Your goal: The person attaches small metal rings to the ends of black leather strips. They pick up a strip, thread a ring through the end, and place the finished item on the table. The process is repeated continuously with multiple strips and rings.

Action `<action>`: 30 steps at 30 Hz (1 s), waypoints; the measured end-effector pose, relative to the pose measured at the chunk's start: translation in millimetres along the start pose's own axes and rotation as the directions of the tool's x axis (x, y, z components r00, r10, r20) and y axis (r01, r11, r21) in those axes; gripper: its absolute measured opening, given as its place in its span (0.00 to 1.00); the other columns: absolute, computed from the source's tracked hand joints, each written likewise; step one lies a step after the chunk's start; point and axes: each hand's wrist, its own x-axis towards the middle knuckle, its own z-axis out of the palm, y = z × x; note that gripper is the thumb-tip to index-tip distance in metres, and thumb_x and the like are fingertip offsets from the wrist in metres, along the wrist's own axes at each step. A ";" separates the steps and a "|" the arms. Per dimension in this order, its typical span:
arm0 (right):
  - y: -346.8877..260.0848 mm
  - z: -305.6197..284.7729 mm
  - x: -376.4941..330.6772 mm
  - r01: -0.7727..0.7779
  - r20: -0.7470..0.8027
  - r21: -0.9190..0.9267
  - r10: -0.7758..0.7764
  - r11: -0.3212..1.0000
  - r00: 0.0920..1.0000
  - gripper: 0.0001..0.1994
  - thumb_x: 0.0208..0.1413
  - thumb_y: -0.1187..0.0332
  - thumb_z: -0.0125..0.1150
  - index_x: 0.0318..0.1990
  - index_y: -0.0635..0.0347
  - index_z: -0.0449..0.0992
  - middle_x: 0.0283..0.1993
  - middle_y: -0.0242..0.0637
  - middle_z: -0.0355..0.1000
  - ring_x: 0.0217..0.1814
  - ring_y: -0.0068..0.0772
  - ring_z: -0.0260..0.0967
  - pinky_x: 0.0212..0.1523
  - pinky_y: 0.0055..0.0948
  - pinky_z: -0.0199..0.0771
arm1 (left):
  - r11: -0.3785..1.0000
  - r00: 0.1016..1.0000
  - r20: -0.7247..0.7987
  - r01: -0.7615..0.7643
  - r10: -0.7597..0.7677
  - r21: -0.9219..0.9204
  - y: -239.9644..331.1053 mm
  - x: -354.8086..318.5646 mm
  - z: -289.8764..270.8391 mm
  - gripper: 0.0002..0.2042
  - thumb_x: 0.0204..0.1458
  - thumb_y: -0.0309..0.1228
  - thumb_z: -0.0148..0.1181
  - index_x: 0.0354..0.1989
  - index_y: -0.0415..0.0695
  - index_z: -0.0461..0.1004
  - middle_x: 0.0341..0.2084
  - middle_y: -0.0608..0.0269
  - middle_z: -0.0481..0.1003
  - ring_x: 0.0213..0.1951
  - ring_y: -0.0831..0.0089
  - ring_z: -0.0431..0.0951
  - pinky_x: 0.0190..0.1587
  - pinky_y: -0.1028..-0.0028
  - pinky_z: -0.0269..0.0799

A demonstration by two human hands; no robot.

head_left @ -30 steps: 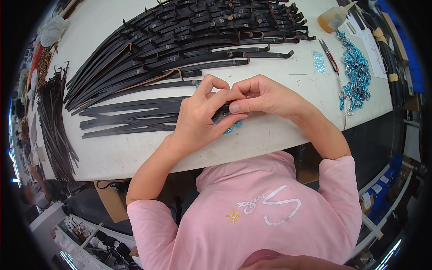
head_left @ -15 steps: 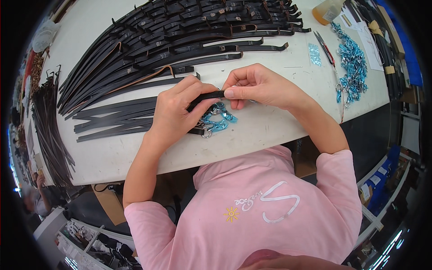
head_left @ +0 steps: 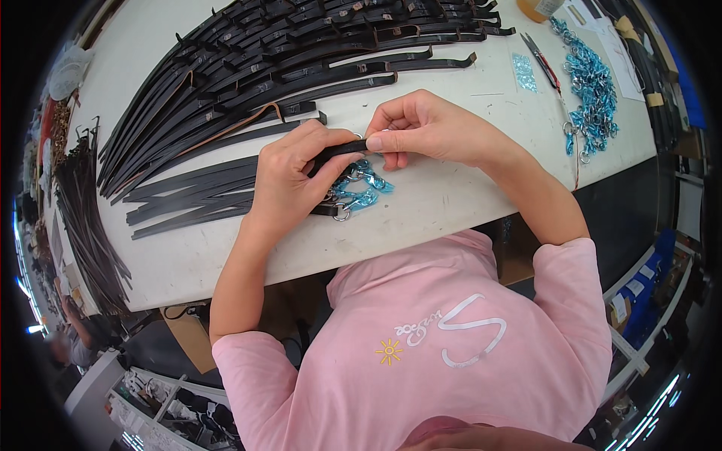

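Observation:
Between my two hands, just above the table, is a black strap (head_left: 345, 148). My left hand (head_left: 299, 167) pinches it between thumb and fingers. At its right end my right hand (head_left: 421, 134) closes thumb and forefinger on the tip, the other fingers curled. A bit of metal shows beside the right fingertips, too small to make out. Below the hands lie metal rings in blue plastic film (head_left: 361, 197), fixed to strap ends and partly hidden by my left hand. Several flat black straps (head_left: 195, 197) fan out to the left of that hand.
A large bundle of black straps (head_left: 248, 83) covers the far side of the white table (head_left: 451, 207). More thin straps (head_left: 86, 218) hang over the left edge. At right lie scissors (head_left: 543, 62), a heap of blue-wrapped metal hardware (head_left: 592, 94) and a bottle (head_left: 538, 7) of amber liquid.
The view has shifted slightly. Both hands keep the same hold on the strap, with hardly any movement against the table.

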 end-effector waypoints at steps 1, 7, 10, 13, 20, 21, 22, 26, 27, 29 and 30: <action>0.0 0.3 0.3 -0.003 -0.002 0.000 0.003 1.000 1.000 0.10 0.63 0.64 0.64 0.40 0.64 0.79 0.31 0.30 0.76 0.33 0.18 0.74 0.38 0.19 0.72 | 1.000 1.000 -0.001 0.004 -0.004 -0.003 0.4 -0.4 0.3 0.10 0.46 0.21 0.72 0.38 0.40 0.82 0.22 0.67 0.71 0.21 0.81 0.62 0.23 0.78 0.53; 0.5 0.0 0.8 -0.010 0.010 0.008 0.010 1.000 1.000 0.10 0.63 0.64 0.64 0.40 0.63 0.79 0.31 0.30 0.76 0.33 0.18 0.73 0.37 0.19 0.72 | 1.000 1.000 0.006 0.021 -0.021 0.013 4.7 0.8 -1.4 0.10 0.46 0.24 0.73 0.38 0.41 0.82 0.22 0.65 0.72 0.21 0.76 0.67 0.22 0.76 0.60; 0.8 0.7 0.8 -0.013 0.010 0.013 0.012 1.000 1.000 0.11 0.62 0.63 0.64 0.40 0.64 0.79 0.31 0.30 0.76 0.33 0.18 0.73 0.37 0.18 0.72 | 1.000 1.000 0.005 0.020 -0.020 0.011 4.6 0.4 -1.0 0.10 0.46 0.24 0.73 0.38 0.41 0.82 0.22 0.65 0.73 0.21 0.76 0.67 0.22 0.76 0.60; -0.7 2.5 0.0 -0.022 0.008 0.037 0.021 0.999 1.000 0.11 0.62 0.63 0.64 0.39 0.64 0.78 0.32 0.29 0.76 0.34 0.17 0.73 0.37 0.18 0.73 | 1.000 1.000 0.010 0.019 -0.019 0.019 5.1 0.1 -0.8 0.10 0.47 0.24 0.73 0.38 0.41 0.83 0.22 0.65 0.74 0.20 0.76 0.68 0.22 0.76 0.60; 2.4 9.0 -0.7 -0.005 -0.029 0.072 0.007 0.997 1.000 0.09 0.62 0.65 0.63 0.37 0.62 0.75 0.35 0.28 0.73 0.36 0.14 0.70 0.38 0.19 0.78 | 0.995 0.996 0.044 0.074 -0.077 0.071 7.7 -2.2 1.3 0.11 0.47 0.22 0.72 0.40 0.41 0.82 0.25 0.69 0.74 0.20 0.83 0.63 0.22 0.81 0.56; 2.4 8.6 -0.6 -0.005 -0.026 0.075 0.007 0.997 1.000 0.09 0.62 0.65 0.63 0.37 0.62 0.75 0.35 0.28 0.73 0.36 0.14 0.70 0.38 0.19 0.78 | 0.995 0.996 0.040 0.071 -0.073 0.064 10.8 -0.7 2.3 0.11 0.47 0.23 0.72 0.39 0.41 0.81 0.25 0.67 0.75 0.19 0.81 0.64 0.22 0.79 0.58; 2.6 8.7 -0.3 -0.008 -0.021 0.077 0.010 0.997 1.000 0.09 0.62 0.65 0.63 0.37 0.62 0.75 0.35 0.28 0.73 0.36 0.13 0.70 0.38 0.19 0.78 | 0.996 0.997 0.035 0.069 -0.071 0.056 15.5 1.0 4.6 0.11 0.47 0.25 0.73 0.39 0.42 0.81 0.26 0.66 0.76 0.19 0.79 0.65 0.21 0.78 0.60; 2.7 7.2 -0.3 -0.016 -0.016 0.083 0.018 0.996 1.000 0.09 0.62 0.65 0.63 0.37 0.62 0.75 0.35 0.28 0.74 0.36 0.14 0.71 0.39 0.19 0.78 | 0.996 1.000 -0.004 0.003 -0.002 0.085 14.0 1.4 7.5 0.09 0.48 0.25 0.72 0.37 0.43 0.80 0.28 0.66 0.77 0.18 0.77 0.68 0.20 0.77 0.62; 0.8 6.0 -1.2 -0.023 -0.002 0.104 0.023 0.994 1.000 0.09 0.62 0.64 0.64 0.38 0.62 0.76 0.35 0.28 0.74 0.36 0.15 0.72 0.39 0.19 0.78 | 0.997 1.000 -0.008 0.005 -0.004 0.082 13.8 1.0 7.5 0.09 0.48 0.25 0.72 0.37 0.43 0.80 0.28 0.66 0.77 0.19 0.77 0.68 0.20 0.77 0.62; -3.2 3.9 -3.0 -0.035 0.031 0.147 0.030 0.989 0.999 0.09 0.62 0.64 0.64 0.39 0.61 0.77 0.35 0.29 0.75 0.36 0.16 0.73 0.40 0.18 0.78 | 0.999 0.999 -0.042 -0.015 0.017 0.052 9.6 -2.0 8.6 0.09 0.47 0.24 0.72 0.37 0.42 0.80 0.28 0.66 0.78 0.19 0.77 0.69 0.20 0.77 0.62; -2.9 1.9 -3.1 -0.033 0.034 0.171 0.027 0.985 0.999 0.10 0.62 0.63 0.64 0.40 0.61 0.77 0.35 0.29 0.75 0.36 0.16 0.74 0.40 0.18 0.78 | 0.999 0.998 -0.059 -0.025 0.027 0.037 8.4 -2.7 8.5 0.09 0.47 0.23 0.72 0.37 0.42 0.80 0.28 0.65 0.78 0.19 0.78 0.69 0.20 0.77 0.62</action>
